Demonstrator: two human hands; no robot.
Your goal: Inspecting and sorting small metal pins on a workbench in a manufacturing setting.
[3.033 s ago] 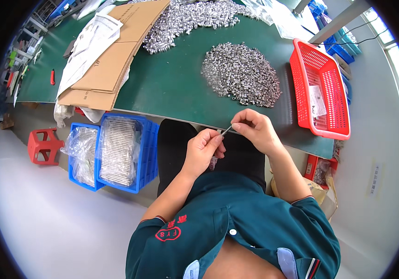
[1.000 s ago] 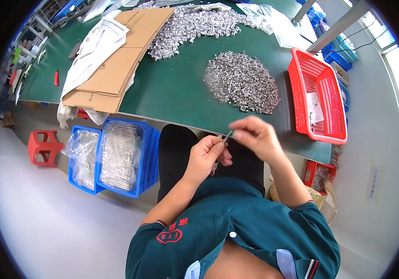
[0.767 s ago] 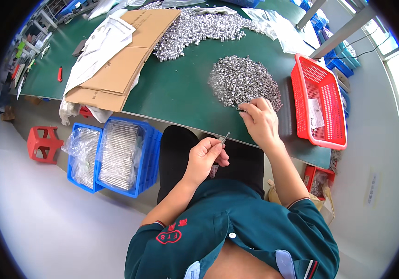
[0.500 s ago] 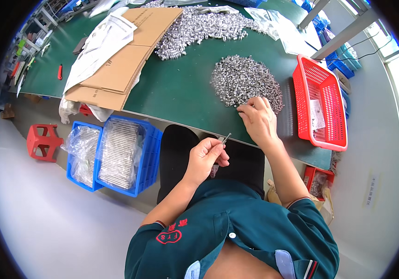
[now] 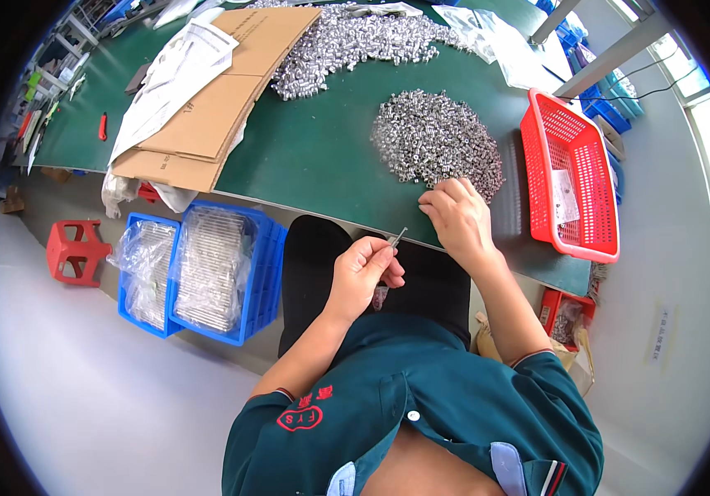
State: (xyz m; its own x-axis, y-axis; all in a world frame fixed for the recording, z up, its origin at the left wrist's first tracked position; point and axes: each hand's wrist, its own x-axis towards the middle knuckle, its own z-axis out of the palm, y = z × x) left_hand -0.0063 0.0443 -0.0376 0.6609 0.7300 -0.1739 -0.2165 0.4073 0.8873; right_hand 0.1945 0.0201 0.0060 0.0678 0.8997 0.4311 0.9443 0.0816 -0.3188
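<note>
We see the right hand (image 5: 461, 221) beside the pile of small metal pieces (image 5: 438, 139).
One second ago it was near the thin rod (image 5: 400, 236); now it bends over the worktop (image 5: 314, 149) (we cannot tell if it holds a piece), while the left hand (image 5: 367, 266) still pinches this rod.

Near heap of metal pieces (image 5: 433, 136) on table (image 5: 314, 161), right of centre. Far heap (image 5: 363, 41) behind it, leftward. Cardboard (image 5: 206, 116) left of both, papers (image 5: 181, 78) on top. Basket (image 5: 540, 186) right of near heap, packet (image 5: 566, 197) inside. Right hand (image 5: 462, 221) at near heap's front edge; left hand (image 5: 363, 269), with rod (image 5: 401, 235), before table edge. Crates (image 5: 269, 273) side by side, left of legs (image 5: 309, 264); stool (image 5: 74, 252) left of crates.
</note>
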